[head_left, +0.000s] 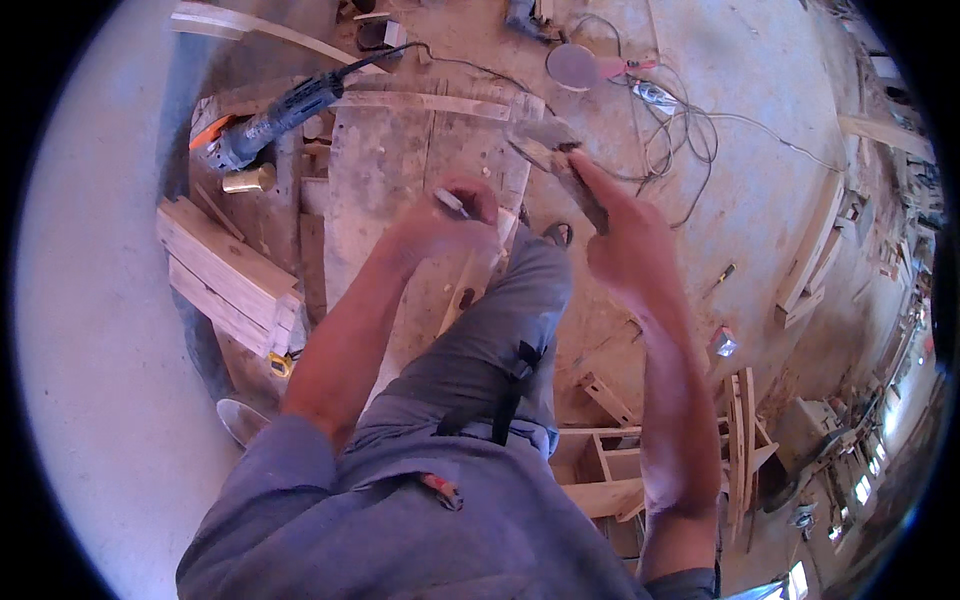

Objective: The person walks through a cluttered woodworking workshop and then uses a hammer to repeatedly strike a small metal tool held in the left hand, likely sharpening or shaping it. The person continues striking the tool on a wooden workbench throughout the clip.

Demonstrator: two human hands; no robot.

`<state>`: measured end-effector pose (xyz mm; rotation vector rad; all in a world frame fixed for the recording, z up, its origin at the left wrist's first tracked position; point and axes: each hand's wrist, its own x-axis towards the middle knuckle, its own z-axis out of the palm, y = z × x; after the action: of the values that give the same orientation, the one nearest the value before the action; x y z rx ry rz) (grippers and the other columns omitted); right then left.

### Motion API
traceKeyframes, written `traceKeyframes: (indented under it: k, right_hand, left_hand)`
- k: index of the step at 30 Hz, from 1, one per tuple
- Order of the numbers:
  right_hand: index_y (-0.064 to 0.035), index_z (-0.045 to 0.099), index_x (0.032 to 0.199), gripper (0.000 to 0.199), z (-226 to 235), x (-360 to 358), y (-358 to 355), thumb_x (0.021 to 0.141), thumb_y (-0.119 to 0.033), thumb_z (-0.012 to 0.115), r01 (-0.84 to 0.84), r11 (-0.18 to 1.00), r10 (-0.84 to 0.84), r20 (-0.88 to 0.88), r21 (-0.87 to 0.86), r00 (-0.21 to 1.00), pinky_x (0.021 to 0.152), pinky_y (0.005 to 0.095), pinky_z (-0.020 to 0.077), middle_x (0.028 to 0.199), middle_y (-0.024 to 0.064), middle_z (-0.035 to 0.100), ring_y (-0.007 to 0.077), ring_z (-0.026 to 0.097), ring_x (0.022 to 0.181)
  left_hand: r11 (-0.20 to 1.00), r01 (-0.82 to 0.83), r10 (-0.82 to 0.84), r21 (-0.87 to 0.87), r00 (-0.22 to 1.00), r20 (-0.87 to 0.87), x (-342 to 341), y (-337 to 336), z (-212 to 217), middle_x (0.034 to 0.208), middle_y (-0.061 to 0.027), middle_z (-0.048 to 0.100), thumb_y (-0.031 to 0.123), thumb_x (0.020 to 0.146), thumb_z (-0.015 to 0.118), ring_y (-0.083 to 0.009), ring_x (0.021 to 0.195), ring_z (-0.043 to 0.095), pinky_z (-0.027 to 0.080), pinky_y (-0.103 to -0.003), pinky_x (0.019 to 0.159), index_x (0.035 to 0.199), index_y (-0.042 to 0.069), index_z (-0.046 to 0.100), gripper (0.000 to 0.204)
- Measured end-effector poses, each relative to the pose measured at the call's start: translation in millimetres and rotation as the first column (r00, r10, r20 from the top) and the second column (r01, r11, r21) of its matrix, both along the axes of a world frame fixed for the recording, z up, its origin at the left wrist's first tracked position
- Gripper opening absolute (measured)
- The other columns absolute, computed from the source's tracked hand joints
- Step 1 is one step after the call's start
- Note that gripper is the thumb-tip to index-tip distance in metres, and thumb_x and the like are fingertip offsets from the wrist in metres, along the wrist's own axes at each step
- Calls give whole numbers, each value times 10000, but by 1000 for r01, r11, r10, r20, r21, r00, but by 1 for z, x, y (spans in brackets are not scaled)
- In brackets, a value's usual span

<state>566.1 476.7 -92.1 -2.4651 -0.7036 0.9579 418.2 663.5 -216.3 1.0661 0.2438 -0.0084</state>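
My left hand [455, 215] is closed around a short, pale, stick-like thing [451, 203] whose kind I cannot make out. It is above a narrow wooden piece with dark slots [466, 290], which lies on the worn plank bench [385, 165] beside my leg. In my right hand [628, 235] is a hand tool with a broad, flat greyish head [545, 145]. My fingers wrap its dark shaft, and the index finger stretches along it toward the head. The tool is raised to the right of the bench, apart from my left hand.
An angle grinder [270, 120] lies on the bench's far left, its cord trailing away. Nearer are stacked timber blocks [225, 275] and a yellow tape measure [281, 364]. A round disc tool [573, 67] and looped cable occupy the floor. Wooden frames [605, 465] stand at lower right.
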Motion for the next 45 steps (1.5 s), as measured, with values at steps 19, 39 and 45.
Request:
traceKeyframes:
  k: [19,39,45]
  right_hand:
    - [-242,480,1542,841,2,5,-34,769,87,502,249,955,-263,69,162,962,901,355,527,1262,197,701,292,702,1099]
    - [-340,522,1491,797,8,23,3,802,62,509,-131,989,140,137,-74,981,897,474,532,1178,176,707,385,670,1090]
    - [-303,524,1496,827,13,13,-1,765,81,481,-232,959,254,133,-160,958,878,461,538,1132,190,712,409,688,988]
  left_hand:
    - [969,26,66,245,931,-359,65,-25,5,636,-35,640,116,832,818,-121,533,611,494,-303,505,750,17,675,193]
    - [950,86,54,299,902,-428,62,-28,5,588,-24,612,107,821,789,-108,495,584,464,-304,458,735,31,669,166]
    - [974,-24,90,225,953,-288,58,-41,19,699,-17,643,71,842,759,-109,539,590,455,-297,488,1082,14,639,274]
